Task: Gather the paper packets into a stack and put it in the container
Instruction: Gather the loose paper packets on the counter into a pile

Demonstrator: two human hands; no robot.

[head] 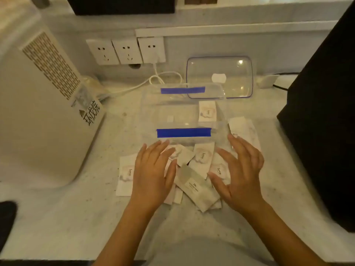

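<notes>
Several white paper packets [199,175] printed "love" lie scattered and overlapping on the counter, just in front of a clear plastic container [184,120] marked with blue tape strips. One packet [207,111] rests inside the container at its right end. More packets [245,129] lie to the container's right. My left hand [153,173] hovers flat over the left side of the pile, fingers spread. My right hand [242,173] stands on edge at the pile's right side, palm facing inward, fingers apart. Neither hand holds a packet.
The container's clear lid [219,77] leans against the back wall. A large white appliance [38,112] stands at the left, a black box [322,120] at the right. Wall sockets [126,51] and a white cable [163,77] sit behind the container.
</notes>
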